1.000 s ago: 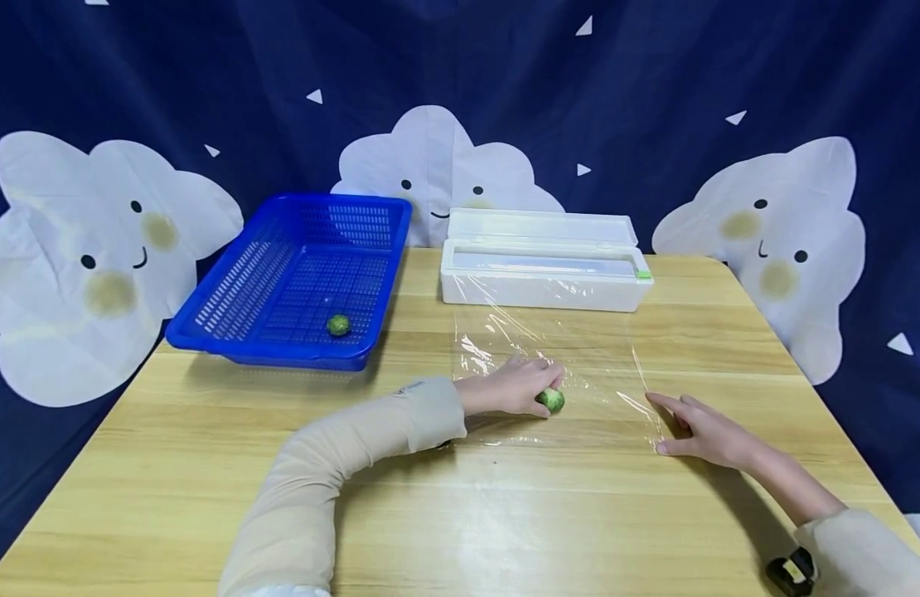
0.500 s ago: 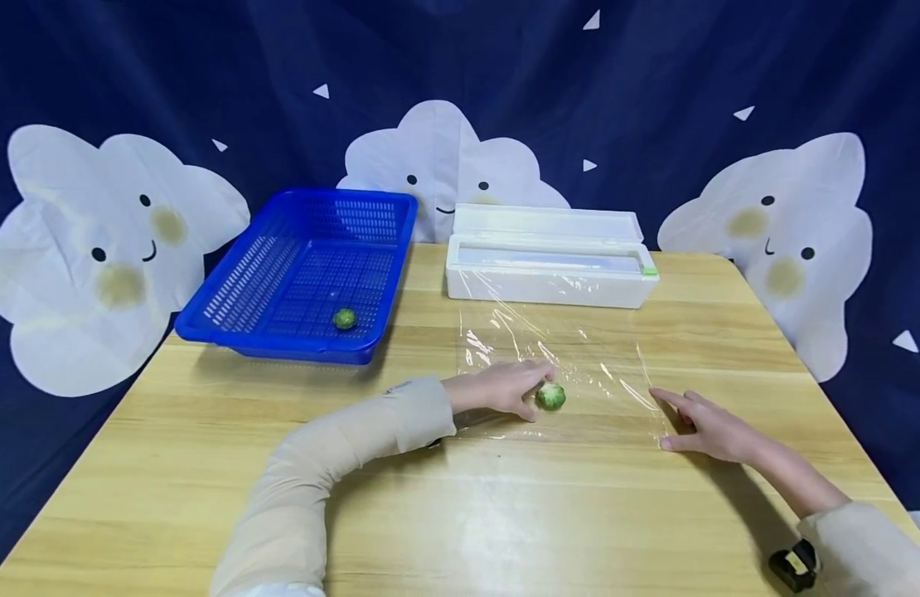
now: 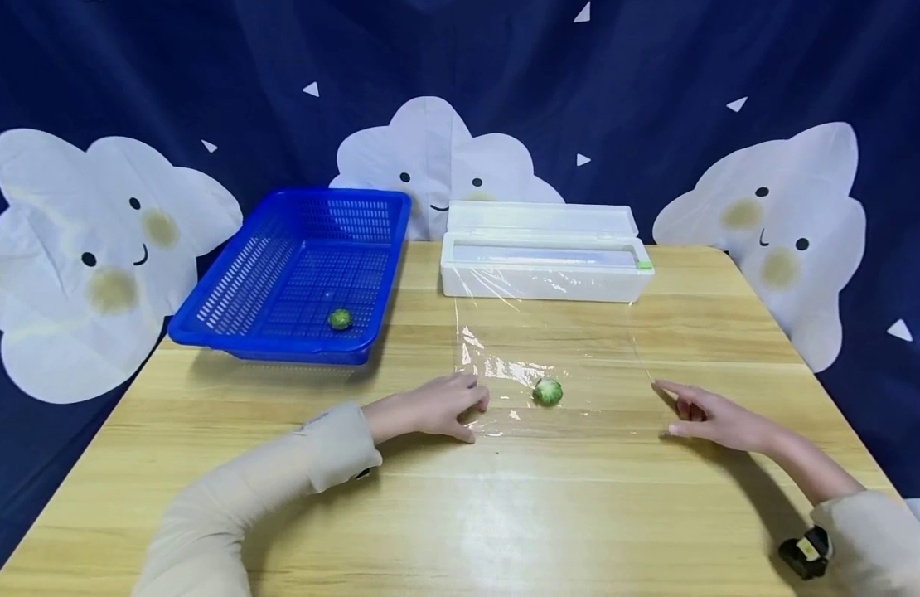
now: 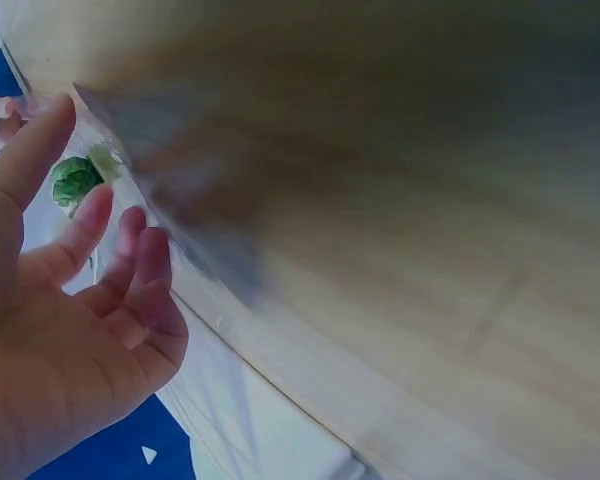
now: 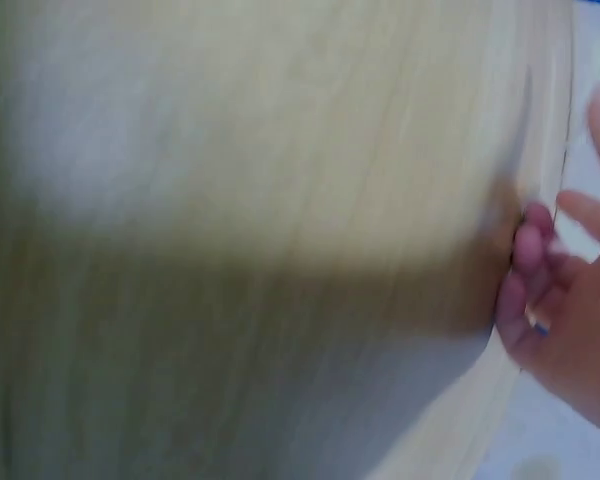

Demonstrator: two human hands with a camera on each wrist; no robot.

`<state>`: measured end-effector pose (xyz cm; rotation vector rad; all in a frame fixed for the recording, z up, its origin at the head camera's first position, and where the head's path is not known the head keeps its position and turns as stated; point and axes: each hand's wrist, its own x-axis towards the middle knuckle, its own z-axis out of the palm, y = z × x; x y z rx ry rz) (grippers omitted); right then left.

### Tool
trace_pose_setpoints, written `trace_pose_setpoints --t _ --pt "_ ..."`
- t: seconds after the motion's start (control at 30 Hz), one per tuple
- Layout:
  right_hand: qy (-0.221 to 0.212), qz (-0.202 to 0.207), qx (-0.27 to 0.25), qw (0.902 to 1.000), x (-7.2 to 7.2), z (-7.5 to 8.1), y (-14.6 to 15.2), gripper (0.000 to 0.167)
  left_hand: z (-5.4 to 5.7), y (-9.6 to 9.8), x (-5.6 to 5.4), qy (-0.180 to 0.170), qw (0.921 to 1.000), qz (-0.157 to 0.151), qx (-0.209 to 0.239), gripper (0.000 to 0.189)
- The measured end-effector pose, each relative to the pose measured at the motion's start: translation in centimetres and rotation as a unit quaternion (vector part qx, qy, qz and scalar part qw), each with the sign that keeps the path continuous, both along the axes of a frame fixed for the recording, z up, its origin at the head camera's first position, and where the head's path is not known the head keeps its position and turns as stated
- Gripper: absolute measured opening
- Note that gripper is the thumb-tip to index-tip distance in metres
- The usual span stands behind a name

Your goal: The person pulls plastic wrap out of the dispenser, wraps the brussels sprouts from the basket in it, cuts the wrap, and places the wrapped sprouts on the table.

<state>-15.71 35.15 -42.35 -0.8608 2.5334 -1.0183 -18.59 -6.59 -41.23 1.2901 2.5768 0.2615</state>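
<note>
A Brussels sprout [image 3: 547, 392] lies on a sheet of clear cling film [image 3: 505, 367] spread over the table. The sheet runs forward from a white cling film box [image 3: 545, 283] whose lid stands raised. My left hand [image 3: 433, 406] is at the film's near left edge, apart from the sprout and holding nothing, its fingers loosely bent. In the left wrist view the sprout [image 4: 76, 182] shows beyond my left hand [image 4: 90, 300]. At the film's right edge is my right hand [image 3: 717, 417], index finger stretched out, the other fingers bent, nothing gripped.
A blue plastic basket [image 3: 296, 348] stands at the back left, with another sprout [image 3: 340, 319] inside. Bare wooden table [image 3: 460, 522] stretches in front of the film. A dark blue curtain [image 3: 505, 58] with white clouds hangs behind.
The left hand has let go of the sprout and drawn back to the left, leaving it on the film. The right hand has stayed by the film's right edge.
</note>
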Motion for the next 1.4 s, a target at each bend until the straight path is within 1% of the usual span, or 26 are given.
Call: trace_pose_setpoints --t 0.1,0.17,0.2,0.3,0.43,0.5,0.53,0.63,0.7,0.73,0.77,0.8,0.87,0.93,1.0,1.07,1.17,1.23,1.33,1.4 --pt "-0.024 -0.007 -0.017 0.9995 0.0 0.0 0.7 0.051 0.1 -0.7 0.5 0.02 0.9997 -0.012 -0.005 0.041" --pt "-0.015 -0.013 -0.024 0.9995 0.1 -0.1 0.9 0.05 0.3 -0.9 0.7 0.032 0.9993 -0.018 -0.009 0.04" --pt "-0.004 -0.013 -0.026 0.9996 0.2 -0.2 0.9 0.05 0.3 -1.0 0.8 0.038 0.999 -0.021 -0.011 0.041" --pt "0.04 0.008 -0.03 0.9987 0.5 -0.6 0.2 0.05 0.4 -1.3 1.2 0.049 0.9982 -0.028 -0.02 0.037" --pt "0.098 0.054 -0.025 0.9934 0.7 -1.1 -0.8 0.04 0.2 -1.8 1.4 0.07 0.9964 -0.044 -0.016 0.029" --pt "0.143 0.065 -0.026 0.9872 0.5 -1.3 -1.2 0.034 0.1 -2.0 1.4 0.081 0.9955 -0.05 -0.001 0.022" --pt "0.175 0.066 -0.025 0.982 0.4 -1.3 -1.3 0.034 0.0 -2.0 1.3 0.085 0.9951 -0.051 0.01 0.018" --pt "0.268 0.059 -0.017 0.9615 -0.1 -1.5 -1.7 0.035 -0.2 -2.1 1.2 0.086 0.9936 -0.054 0.05 0.01" --pt "0.304 0.055 -0.011 0.9511 -0.3 -1.5 -1.9 0.036 -0.4 -2.1 1.0 0.077 0.9925 -0.056 0.077 0.01" --pt "0.309 0.054 -0.013 0.9494 -0.3 -1.6 -2.0 0.037 -0.4 -2.2 0.9 0.069 0.9922 -0.055 0.088 0.01" --pt "0.306 0.053 -0.016 0.9504 -0.3 -1.6 -2.0 0.036 -0.4 -2.2 0.8 0.061 0.992 -0.054 0.096 0.01" --pt "0.296 0.05 -0.021 0.9536 -0.3 -1.5 -2.0 0.035 -0.5 -2.3 0.7 0.053 0.9921 -0.051 0.101 0.009" --pt "0.264 0.038 -0.036 0.9632 -0.2 -1.5 -2.0 0.031 -0.5 -2.5 0.5 0.039 0.9926 -0.04 0.108 0.009" --pt "0.224 0.016 -0.047 0.9733 -0.1 -1.3 -2.0 0.027 -0.5 -2.7 0.4 0.029 0.9927 -0.027 0.114 0.008" --pt "0.19 -0.006 -0.053 0.9804 -0.1 -1.1 -2.0 0.024 -0.4 -2.8 0.2 0.029 0.9924 -0.012 0.119 0.008" --pt "0.161 -0.026 -0.056 0.985 -0.2 -0.8 -2.1 0.02 -0.4 -2.8 0.0 0.036 0.9912 0.002 0.127 0.009" --pt "0.122 -0.05 -0.065 0.9892 -0.5 -0.5 -2.2 0.016 -0.3 -2.6 -0.3 0.049 0.9888 0.03 0.138 0.01" --pt "0.089 -0.067 -0.076 0.9909 -0.7 -0.4 -2.2 0.013 -0.3 -2.5 -0.4 0.053 0.9871 0.055 0.141 0.01" --pt "0.034 -0.089 -0.093 0.9911 -0.9 -0.3 -2.4 0.01 -0.4 -2.3 -0.5 0.048 0.9839 0.094 0.144 0.01" --pt "0.015 -0.105 -0.089 0.9904 -1.1 -0.3 -2.6 0.011 -0.4 -2.0 -0.6 0.044 0.9807 0.122 0.146 0.009"
